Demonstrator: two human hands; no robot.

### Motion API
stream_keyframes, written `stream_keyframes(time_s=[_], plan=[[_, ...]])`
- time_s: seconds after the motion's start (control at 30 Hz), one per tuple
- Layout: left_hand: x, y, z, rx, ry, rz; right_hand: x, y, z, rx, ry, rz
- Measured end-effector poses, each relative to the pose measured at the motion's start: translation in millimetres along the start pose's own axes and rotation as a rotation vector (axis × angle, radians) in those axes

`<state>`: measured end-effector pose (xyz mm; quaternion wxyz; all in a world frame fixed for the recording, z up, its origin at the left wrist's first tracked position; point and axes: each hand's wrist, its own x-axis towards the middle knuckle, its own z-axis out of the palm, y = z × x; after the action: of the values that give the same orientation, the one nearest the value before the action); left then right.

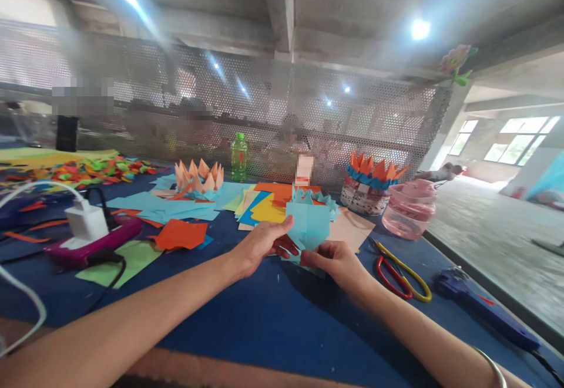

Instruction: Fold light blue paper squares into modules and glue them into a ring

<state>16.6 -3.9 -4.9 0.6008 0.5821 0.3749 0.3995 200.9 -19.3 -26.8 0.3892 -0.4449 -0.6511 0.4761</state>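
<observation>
Teal folded paper: pinched between left hand and right hand
Nearest right hand: red-handled scissors on the tabletop

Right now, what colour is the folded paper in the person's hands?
The folded paper is light blue, best seen in the head view.

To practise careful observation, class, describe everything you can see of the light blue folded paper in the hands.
The light blue folded paper looks like matt craft paper, with a flat square face and folds along its lower edge. It stands roughly upright above the blue table. The left hand pinches its left side; the right hand holds its lower edge.
</observation>
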Motion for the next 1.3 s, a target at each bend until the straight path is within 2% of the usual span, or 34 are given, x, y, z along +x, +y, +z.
stream_keyframes(time_s=[0.1, 0.23, 0.37, 0.47, 0.73, 0.93, 1.07, 1.3], plan=[[-1.0, -0.4, 4.8, 0.083, -0.024, 0.05, -0.7, -0.9, 2.1, -0.006, -0.012, -0.003], [-0.2, -1.4, 6.6, 0.128, 0.068, 0.051, -0.9, -1.0, 3.9, -0.125, -0.045, -0.054], [0.9, -1.0, 4.4, 0.181, 0.124, 0.035, -0.3, -3.7, 2.9, -0.162, 0.134, -0.173], [0.2, -1.3, 5.0, 0.195, 0.091, 0.034, -0.3, -6.7, 2.4, -0.117, 0.187, -0.237], [-0.3, -4.1, 6.4, 0.178, 0.022, 0.03, 1.8, -5.4, -0.1, -0.079, 0.099, -0.17], [0.5, -5.8, 5.8, 0.167, -0.065, -0.067, 3.1, -5.2, -2.7, -0.04, 0.145, -0.186], [1.0, -5.6, 5.8, 0.178, -0.049, -0.071, 2.6, -6.7, -1.7, -0.033, 0.147, -0.194], [-0.2, -3.7, 6.9, 0.194, -0.018, -0.076, 1.7, -7.3, 0.1, 0.0, 0.307, -0.277]])
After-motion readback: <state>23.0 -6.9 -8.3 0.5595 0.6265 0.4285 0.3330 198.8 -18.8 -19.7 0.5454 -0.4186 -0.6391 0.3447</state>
